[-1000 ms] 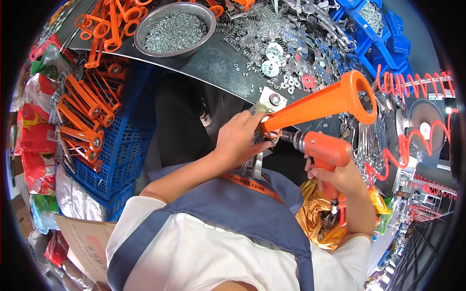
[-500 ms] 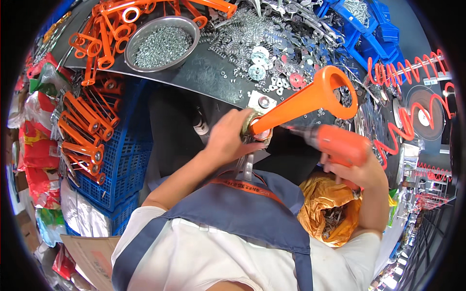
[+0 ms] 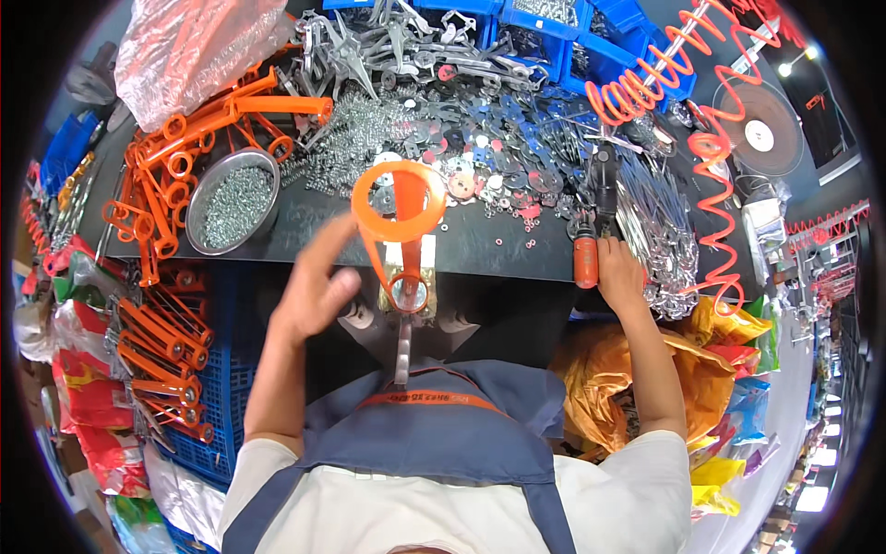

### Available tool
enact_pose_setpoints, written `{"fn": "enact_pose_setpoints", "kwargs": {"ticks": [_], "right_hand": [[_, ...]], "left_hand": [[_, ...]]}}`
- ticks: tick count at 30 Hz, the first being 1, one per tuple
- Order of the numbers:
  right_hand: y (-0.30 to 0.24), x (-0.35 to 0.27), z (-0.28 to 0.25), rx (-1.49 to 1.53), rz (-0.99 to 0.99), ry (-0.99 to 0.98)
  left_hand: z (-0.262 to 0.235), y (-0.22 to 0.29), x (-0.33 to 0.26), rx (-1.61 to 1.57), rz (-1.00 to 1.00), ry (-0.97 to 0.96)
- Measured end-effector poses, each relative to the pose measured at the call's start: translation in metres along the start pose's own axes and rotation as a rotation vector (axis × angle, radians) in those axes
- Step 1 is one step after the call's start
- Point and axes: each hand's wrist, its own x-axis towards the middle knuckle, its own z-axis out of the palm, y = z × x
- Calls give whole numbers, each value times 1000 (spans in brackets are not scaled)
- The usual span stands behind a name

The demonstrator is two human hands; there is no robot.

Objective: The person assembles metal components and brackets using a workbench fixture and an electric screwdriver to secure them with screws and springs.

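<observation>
An orange part (image 3: 399, 199) with a large ring at its top stands upright on a small fixture (image 3: 427, 251) at the bench's near edge. A smaller round end of the part rests low on the fixture, with a metal lever (image 3: 403, 351) below it. My left hand (image 3: 318, 288) is just left of the part, thumb and fingers apart, slightly blurred, holding nothing. Farther right, my right hand (image 3: 622, 275) is closed at the side of an orange cordless drill (image 3: 586, 262), by the bench edge. The drill points away from me; its handle is mostly hidden.
A metal bowl (image 3: 233, 205) of small springs or screws stands left, beside piled orange parts (image 3: 166, 185). Loose springs, washers and metal pieces cover the far bench. Blue bins (image 3: 531, 46) stand behind; red coiled hoses (image 3: 715, 185) hang right. An orange sack (image 3: 591, 388) sits below.
My right hand has carried the drill away from the orange part to the right. My left hand has let go of the part and moved left. The view has shifted.
</observation>
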Motion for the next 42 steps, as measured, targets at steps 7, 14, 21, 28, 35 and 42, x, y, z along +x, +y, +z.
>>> {"fn": "enact_pose_setpoints", "kwargs": {"ticks": [7,14,21,28,35,42], "right_hand": [[-3,-4,-2,121,137,-218],[-144,-25,-58,1132,-229,-31],[-223,-55,-8,1570,-46,-297],[-259,16,-63,2512,203,-434],[-235,89,-7,1013,42,110],[-234,98,3,1140,46,98]], "left_hand": [[75,-14,-3,-617,-206,26],[27,31,3,-888,-88,52],[-79,41,-1,-1379,284,345],[-7,32,28,-1294,45,433],[66,4,-3,-880,-274,129],[96,-16,4,-662,-41,383]]}}
